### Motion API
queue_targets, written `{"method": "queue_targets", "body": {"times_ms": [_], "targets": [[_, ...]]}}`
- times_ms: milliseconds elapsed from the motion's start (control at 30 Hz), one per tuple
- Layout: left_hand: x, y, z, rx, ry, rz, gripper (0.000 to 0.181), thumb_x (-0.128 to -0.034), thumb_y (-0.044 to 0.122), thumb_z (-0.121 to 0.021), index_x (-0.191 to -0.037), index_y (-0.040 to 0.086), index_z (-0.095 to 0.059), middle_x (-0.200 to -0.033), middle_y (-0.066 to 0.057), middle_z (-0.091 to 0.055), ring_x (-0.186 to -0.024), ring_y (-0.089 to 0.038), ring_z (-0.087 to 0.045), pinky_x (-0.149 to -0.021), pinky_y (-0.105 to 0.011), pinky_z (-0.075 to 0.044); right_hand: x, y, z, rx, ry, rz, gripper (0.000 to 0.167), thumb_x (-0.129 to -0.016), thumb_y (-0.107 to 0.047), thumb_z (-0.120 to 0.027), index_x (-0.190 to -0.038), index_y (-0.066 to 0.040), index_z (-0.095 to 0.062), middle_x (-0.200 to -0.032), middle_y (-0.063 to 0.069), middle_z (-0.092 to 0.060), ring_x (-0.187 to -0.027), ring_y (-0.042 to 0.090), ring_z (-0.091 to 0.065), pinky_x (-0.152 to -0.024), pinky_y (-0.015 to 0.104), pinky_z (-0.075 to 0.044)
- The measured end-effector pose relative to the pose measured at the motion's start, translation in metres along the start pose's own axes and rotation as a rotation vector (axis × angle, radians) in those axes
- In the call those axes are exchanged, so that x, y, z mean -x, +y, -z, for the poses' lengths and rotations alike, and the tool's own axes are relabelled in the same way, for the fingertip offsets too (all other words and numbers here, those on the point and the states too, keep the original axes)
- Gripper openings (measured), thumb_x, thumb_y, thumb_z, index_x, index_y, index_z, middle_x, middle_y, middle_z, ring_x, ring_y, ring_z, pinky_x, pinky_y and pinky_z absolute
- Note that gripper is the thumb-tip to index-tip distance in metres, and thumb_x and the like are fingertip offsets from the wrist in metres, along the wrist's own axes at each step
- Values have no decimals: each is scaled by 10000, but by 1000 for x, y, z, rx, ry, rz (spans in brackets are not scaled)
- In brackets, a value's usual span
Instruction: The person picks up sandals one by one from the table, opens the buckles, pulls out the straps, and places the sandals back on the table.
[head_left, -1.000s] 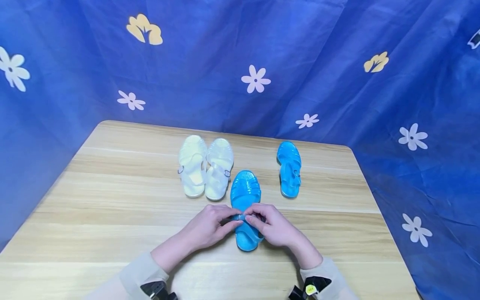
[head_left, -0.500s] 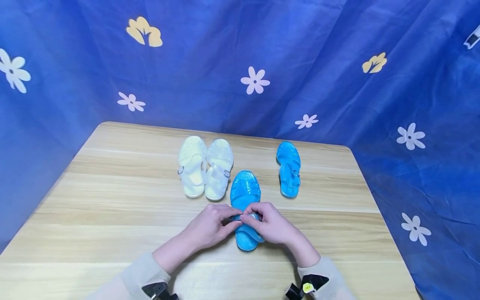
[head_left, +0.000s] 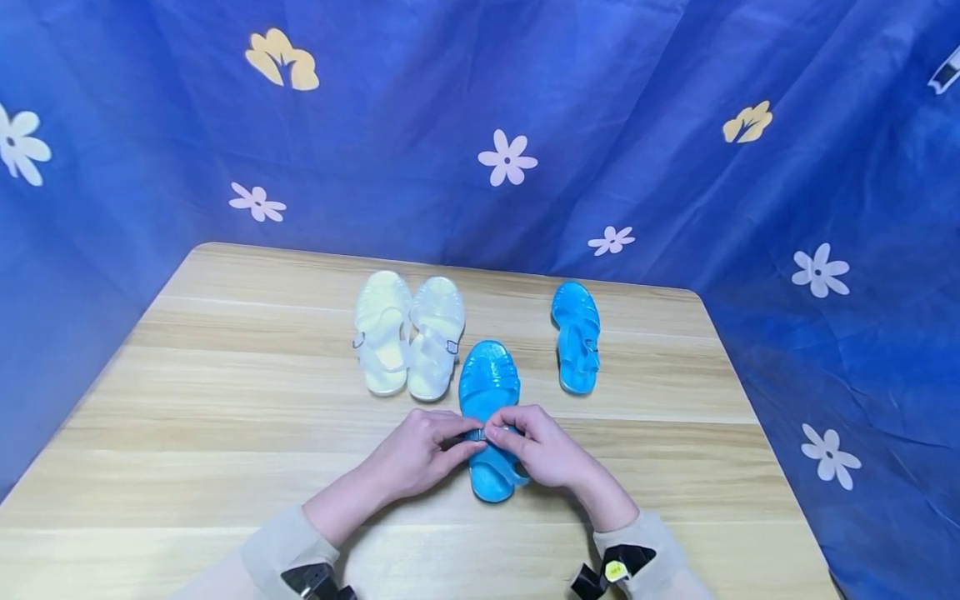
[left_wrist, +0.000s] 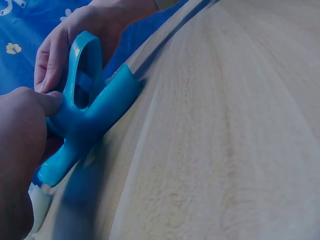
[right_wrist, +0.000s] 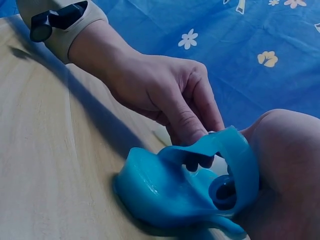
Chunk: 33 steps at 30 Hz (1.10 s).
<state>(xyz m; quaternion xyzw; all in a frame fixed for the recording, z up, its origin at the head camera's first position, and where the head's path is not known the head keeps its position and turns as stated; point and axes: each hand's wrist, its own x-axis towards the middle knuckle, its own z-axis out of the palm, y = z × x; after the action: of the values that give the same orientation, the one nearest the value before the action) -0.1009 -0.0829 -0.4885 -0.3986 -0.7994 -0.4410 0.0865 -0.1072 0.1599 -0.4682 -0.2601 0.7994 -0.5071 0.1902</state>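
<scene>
A blue jelly sandal (head_left: 489, 379) lies near the middle of the table, toe pointing away, with both hands over its ankle strap. My left hand (head_left: 420, 450) pinches the strap from the left, beside a small buckle (head_left: 478, 434). From the right, my right hand (head_left: 542, 446) pinches the strap between thumb and index finger, close to the left fingertips. The sandal's heel strap (left_wrist: 89, 42) stands up in a loop in the left wrist view. In the right wrist view, the left hand (right_wrist: 160, 90) reaches over the sandal's far side; the strap end is mostly hidden by fingers.
Two clear white sandals (head_left: 382, 321) stand side by side behind and left of the hands. Another blue sandal (head_left: 577, 333) lies at the back right. A blue flowered curtain (head_left: 420, 125) hangs behind the wooden table (head_left: 225, 400).
The right fingertips closed in over the buckle half a second ago and have since drawn slightly right, so the buckle shows again. The left hand has stayed on the strap.
</scene>
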Motion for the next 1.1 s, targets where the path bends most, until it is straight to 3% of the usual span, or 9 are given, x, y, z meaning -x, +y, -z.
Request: {"method": "queue_targets", "body": {"times_ms": [267, 533, 800, 1000, 1100], "targets": [[0, -1, -2, 33, 12, 10, 191, -979, 165, -792, -1164, 115, -800, -1057, 34, -788, -936, -52, -728, -773, -223, -592, 2, 4, 1, -37, -11, -6, 270, -1135, -256, -522, -1072, -137, -756, -837, 102, -614, -770, 301, -555, -666, 261, -407], [3, -5, -6, 113, 74, -29, 212, -959, 84, -797, -1171, 80, -797, -1103, 2, -788, -1040, -126, -748, -879, -246, -593, 0, 8, 3, -81, -30, 37, 271, -1137, -248, -516, -1104, -124, -755, -853, 22, -634, -773, 216, -569, -676, 257, -431], [1, -5, -2, 156, 118, 4, 231, -936, 62, -819, -1164, 38, -795, -1113, -37, -787, -1046, -147, -751, -861, -261, -602, 0, 19, 5, -190, 7, 76, 296, -1130, -174, -522, -1273, -32, -739, -1141, 42, -744, -1003, 219, -627, -918, 315, -534], [2, -5, 4, 102, 68, -6, 225, -942, 64, -811, -1165, 43, -797, -1100, -20, -790, -1022, -117, -752, -858, -237, -596, -4, 16, 6, -196, -14, 86, 306, -1124, -204, -546, -1258, -12, -743, -1167, 63, -758, -1040, 218, -662, -945, 323, -549], [3, -2, 5, 74, 45, 12, 229, -951, 89, -809, -1178, 62, -798, -1103, -3, -789, -1003, -88, -748, -831, -232, -601, -5, 11, 5, -157, -30, 92, 269, -1120, -184, -552, -1203, -30, -756, -1052, 34, -745, -959, 179, -645, -861, 287, -542]]}}
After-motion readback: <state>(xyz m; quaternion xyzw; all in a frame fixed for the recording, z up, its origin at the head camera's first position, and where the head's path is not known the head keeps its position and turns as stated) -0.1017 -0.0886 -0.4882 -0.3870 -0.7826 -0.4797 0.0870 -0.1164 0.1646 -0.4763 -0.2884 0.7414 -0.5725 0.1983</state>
